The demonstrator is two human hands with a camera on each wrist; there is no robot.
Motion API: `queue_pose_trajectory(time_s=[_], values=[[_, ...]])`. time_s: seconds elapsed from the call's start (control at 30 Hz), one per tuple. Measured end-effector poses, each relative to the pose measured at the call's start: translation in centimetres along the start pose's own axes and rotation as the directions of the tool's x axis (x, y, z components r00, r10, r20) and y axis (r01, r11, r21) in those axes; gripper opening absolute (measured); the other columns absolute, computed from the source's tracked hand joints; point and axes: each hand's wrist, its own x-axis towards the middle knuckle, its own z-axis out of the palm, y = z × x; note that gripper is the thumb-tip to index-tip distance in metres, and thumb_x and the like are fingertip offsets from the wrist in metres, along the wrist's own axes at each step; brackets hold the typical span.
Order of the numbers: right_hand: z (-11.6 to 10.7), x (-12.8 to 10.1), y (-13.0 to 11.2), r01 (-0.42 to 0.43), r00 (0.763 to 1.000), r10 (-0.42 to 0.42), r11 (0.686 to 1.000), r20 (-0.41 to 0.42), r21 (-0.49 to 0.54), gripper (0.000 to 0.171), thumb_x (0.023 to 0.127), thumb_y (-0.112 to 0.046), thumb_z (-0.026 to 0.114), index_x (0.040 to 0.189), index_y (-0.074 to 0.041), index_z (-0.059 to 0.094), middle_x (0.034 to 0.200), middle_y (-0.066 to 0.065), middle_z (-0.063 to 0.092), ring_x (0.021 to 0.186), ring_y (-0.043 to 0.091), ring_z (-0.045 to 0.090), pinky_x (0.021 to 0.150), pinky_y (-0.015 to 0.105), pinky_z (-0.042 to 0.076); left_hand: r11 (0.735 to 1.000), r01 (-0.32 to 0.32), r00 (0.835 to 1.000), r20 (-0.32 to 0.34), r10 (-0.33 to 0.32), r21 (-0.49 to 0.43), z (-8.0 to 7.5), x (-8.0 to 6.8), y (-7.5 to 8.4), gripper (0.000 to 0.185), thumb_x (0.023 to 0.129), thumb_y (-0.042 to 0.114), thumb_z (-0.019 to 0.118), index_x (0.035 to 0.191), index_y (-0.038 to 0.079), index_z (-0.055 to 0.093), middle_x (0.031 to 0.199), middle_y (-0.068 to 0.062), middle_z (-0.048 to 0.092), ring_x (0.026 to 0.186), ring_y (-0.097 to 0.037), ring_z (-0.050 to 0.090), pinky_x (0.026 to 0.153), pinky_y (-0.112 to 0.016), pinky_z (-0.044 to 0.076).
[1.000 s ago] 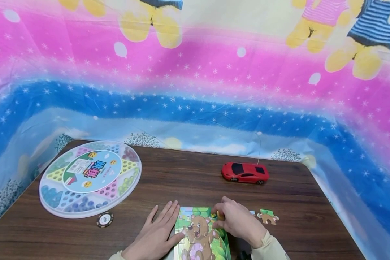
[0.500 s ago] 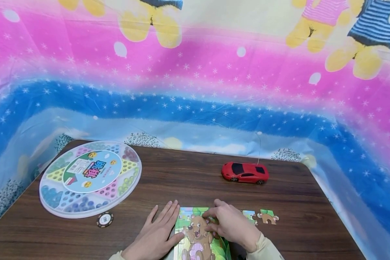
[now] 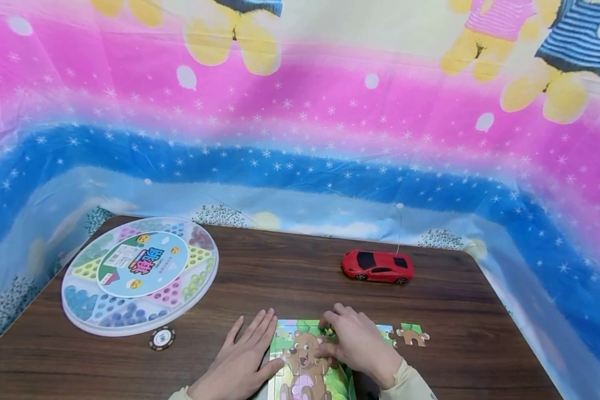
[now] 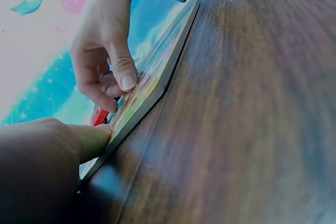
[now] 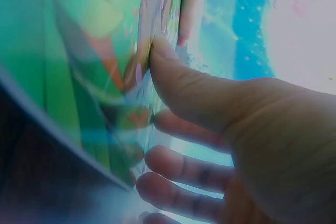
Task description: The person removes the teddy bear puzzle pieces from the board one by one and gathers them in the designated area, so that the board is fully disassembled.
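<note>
Bear puzzle (image 3: pixel 307 361) at near table edge, centre. Right hand (image 3: pixel 357 344) has slid left from puzzle's far right corner onto top middle; loose pieces (image 3: pixel 405 334) to right now uncovered. Piece apparently being seated. Right fingers curled, fingertips and thumb pressing puzzle surface. Left hand (image 3: pixel 242 361) unchanged: flat, fingers straight, thumb steadying puzzle's left edge.
</note>
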Motion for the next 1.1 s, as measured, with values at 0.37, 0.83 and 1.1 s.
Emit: queue_pose_trajectory(time_s=[0.37, 0.83, 1.1], values=[[-0.32, -0.36, 0.22, 0.0, 1.0, 0.0, 1.0, -0.003, -0.027, 0.032, 0.078, -0.044, 0.078, 0.1, -0.022, 0.074, 0.084, -0.01, 0.055, 0.069, 0.004, 0.048, 0.057, 0.028, 0.041, 1.0, 0.004, 1.0, -0.005, -0.004, 0.0, 0.17, -0.06, 0.09, 0.08, 0.098, 0.061, 0.038, 0.155, 0.005, 0.023, 0.161, -0.009, 0.018, 0.148, -0.027, 0.012, 0.113, -0.058, 0.003], [-0.1, -0.09, 0.3, 0.011, 1.0, -0.01, 0.999, -0.023, 0.03, 0.021, 0.082, -0.026, 0.08, 0.098, -0.017, 0.068, 0.08, -0.007, 0.05, 0.056, 0.005, 0.041, 0.048, 0.023, 0.037, 0.999, 0.006, 1.0, -0.022, -0.005, 0.033, 0.06, -0.03, 0.21, 0.081, 0.098, 0.062, 0.037, 0.154, 0.005, 0.025, 0.16, -0.01, 0.019, 0.148, -0.027, 0.014, 0.114, -0.059, 0.004], [0.05, 0.08, 0.35, -0.013, 1.0, 0.013, 0.998, 0.001, 0.056, 0.019, 0.084, -0.024, 0.078, 0.099, -0.016, 0.067, 0.082, -0.005, 0.049, 0.054, 0.006, 0.042, 0.049, 0.022, 0.038, 0.999, 0.001, 1.0, -0.031, 0.0, 0.05, 0.12, -0.02, 0.17, 0.08, 0.098, 0.062, 0.037, 0.155, 0.006, 0.025, 0.16, -0.009, 0.02, 0.147, -0.027, 0.015, 0.114, -0.059, 0.005]])
